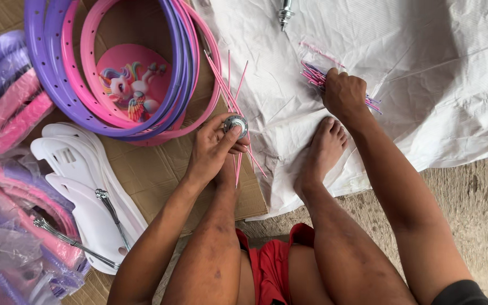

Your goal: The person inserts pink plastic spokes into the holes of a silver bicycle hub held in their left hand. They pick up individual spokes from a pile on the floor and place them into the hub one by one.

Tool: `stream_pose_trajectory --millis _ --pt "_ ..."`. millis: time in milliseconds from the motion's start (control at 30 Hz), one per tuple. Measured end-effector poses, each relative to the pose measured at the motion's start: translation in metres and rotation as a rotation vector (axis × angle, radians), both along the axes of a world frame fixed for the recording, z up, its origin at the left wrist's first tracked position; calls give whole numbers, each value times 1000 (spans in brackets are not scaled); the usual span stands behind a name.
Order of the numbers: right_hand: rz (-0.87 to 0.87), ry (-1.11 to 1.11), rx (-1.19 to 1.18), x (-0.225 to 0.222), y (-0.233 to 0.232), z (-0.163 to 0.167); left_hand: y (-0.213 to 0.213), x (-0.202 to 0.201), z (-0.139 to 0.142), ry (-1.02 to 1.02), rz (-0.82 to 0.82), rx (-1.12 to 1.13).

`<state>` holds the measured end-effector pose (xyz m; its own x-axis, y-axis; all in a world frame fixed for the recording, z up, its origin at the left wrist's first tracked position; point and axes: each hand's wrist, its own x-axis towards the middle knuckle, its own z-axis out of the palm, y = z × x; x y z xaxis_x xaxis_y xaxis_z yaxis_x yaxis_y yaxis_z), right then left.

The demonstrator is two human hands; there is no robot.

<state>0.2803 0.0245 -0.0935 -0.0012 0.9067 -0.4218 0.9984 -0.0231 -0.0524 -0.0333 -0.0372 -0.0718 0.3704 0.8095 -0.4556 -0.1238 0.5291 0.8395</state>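
Note:
My left hand point(213, 148) grips a round silver wheel hub point(236, 124) with several pink spokes point(234, 101) fanning out of it, held over the cardboard's edge. My right hand point(343, 93) rests on a bundle of pink and purple spokes point(314, 74) lying on the white sheet point(425, 68), its fingers closed around them. My bare right foot point(323, 149) presses on the sheet between both hands. My left foot is hidden behind my left hand.
Purple and pink wheel rims point(114, 68) stacked at upper left ring a pink unicorn disc point(132, 85). White plastic guards point(86, 181) with chrome rods point(111, 212) lie on cardboard point(159, 175). Bagged pink and purple parts point(7, 101) crowd the left. A chrome axle point(285, 12) lies at the top.

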Motion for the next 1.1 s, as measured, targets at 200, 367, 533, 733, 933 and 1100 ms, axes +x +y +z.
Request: stream_pose_trajectory --millis 200,367,533,733,933,1100 --pt "-33 -15 -16 16 -15 5 3 26 -7 -53 -82 -14" --pt "-44 36 -132 23 -3 22 3 48 -8 -45 -146 -20" --pt "-40 42 -188 23 19 36 1 54 -4 26 -242 48" --pt "322 253 269 -4 40 9 -8 52 -1 78 -263 24" --pt "121 179 332 12 45 15 -11 41 3 41 -225 70" --pt "173 262 309 13 44 19 -5 48 -1 -37 -181 8"
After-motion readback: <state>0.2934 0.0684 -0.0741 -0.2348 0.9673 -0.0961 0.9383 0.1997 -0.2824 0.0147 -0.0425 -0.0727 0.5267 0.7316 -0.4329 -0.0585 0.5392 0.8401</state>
